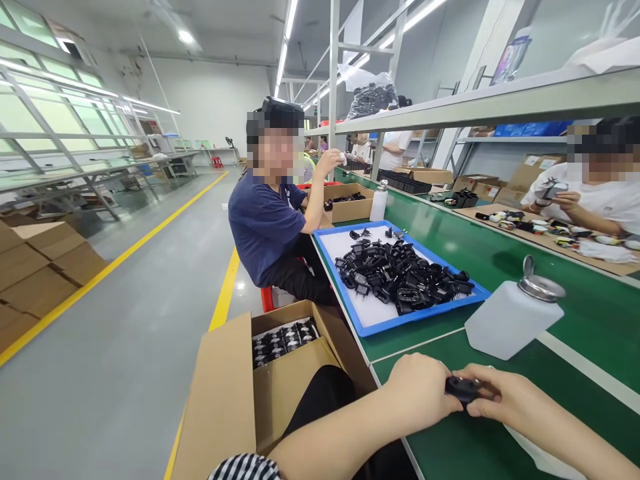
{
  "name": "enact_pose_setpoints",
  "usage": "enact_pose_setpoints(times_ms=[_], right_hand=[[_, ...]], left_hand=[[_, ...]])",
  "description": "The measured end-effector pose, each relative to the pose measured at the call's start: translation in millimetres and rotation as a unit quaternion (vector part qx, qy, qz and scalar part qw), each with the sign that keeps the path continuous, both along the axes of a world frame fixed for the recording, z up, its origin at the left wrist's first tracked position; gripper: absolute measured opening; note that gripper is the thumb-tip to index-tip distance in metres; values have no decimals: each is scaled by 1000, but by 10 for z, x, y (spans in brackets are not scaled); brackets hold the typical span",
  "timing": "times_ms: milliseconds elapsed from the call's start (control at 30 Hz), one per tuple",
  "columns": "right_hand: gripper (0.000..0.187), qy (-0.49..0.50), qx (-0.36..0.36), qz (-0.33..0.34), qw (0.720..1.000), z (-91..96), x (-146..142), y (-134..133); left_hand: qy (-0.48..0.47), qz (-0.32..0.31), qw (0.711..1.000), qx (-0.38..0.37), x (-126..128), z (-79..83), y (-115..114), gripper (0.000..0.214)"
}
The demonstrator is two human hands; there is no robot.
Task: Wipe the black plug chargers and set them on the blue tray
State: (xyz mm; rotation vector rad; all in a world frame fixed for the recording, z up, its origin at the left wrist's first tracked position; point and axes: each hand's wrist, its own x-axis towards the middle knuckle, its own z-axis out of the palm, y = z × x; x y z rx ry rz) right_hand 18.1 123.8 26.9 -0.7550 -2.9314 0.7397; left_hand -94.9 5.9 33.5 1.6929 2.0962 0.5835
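Above the green table, my left hand (420,390) and my right hand (505,393) are both closed on one small black plug adapter (463,389), gripping it from opposite ends. Its prongs, if any, are hidden by my fingers. Under my right wrist lies a piece of white cloth or paper (540,457), partly covered. Just beyond my hands stands a white dispenser bottle (515,320) with a metal top, its lid flipped up. Further off, a blue-rimmed tray (367,329) holds a heap of black plug adapters (400,273).
An open carton (225,400) with packed black pieces stands left of the table, beside my leg. A co-worker (280,207) sits past the tray, near another white bottle (379,201). Across the table, another person (595,187) handles parts. A shelf (490,110) runs overhead.
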Motion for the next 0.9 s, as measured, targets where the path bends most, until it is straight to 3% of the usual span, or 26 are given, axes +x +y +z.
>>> enact_pose_setpoints(times_ms=[100, 267, 400, 500, 700, 800, 900], right_hand=[[16, -85, -70, 32, 993, 113, -90, 2], [19, -164, 40, 23, 985, 249, -226, -75], [29, -187, 35, 41, 981, 258, -280, -90], [26, -182, 27, 45, 982, 236, -282, -64], [13, -165, 35, 20, 985, 142, -194, -25], [9, -170, 1, 17, 985, 147, -152, -46], [5, -170, -9, -6, 985, 198, -149, -93]], left_hand=[[-12, 6, 999, -39, -37, 44, 48, 26], [22, -6, 997, -71, -28, 142, 119, 25], [52, -8, 994, -95, 36, 202, 163, 24], [28, -10, 997, -69, 2, 158, 178, 27], [-170, -50, 982, -71, -185, -25, 129, 29], [-142, -70, 987, -13, -228, -56, 86, 29], [-81, -84, 993, -27, -238, 8, 80, 32]])
